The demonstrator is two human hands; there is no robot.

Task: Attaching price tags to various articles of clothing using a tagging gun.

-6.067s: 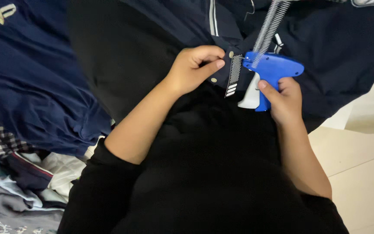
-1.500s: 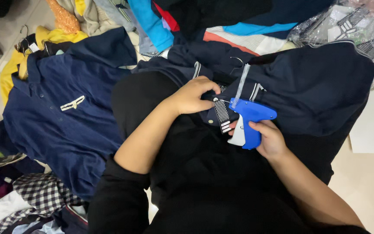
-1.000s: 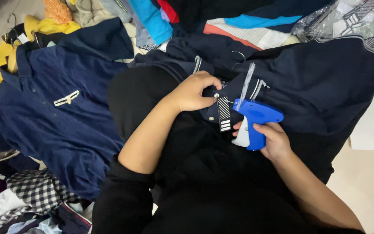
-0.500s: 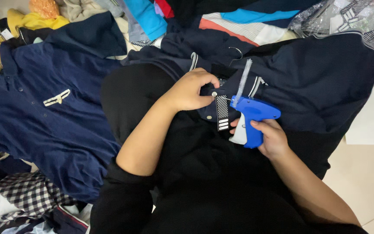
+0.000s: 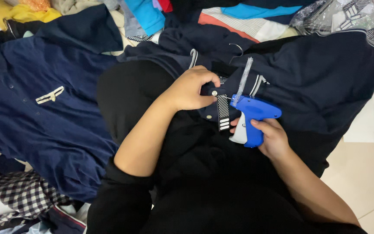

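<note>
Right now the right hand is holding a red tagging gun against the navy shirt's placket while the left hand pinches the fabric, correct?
Not quite: the tagging gun is blue, not red, as the head view shows. The rest holds.

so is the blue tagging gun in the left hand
No, the right hand grips the blue tagging gun, while the left hand pinches the navy garment's placket by its button.

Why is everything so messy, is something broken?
Nothing looks broken. Clothes lie in crumpled heaps around the spread dark navy polo shirt. The right hand grips a blue plastic tagging gun; the left hand pinches the placket.
</note>
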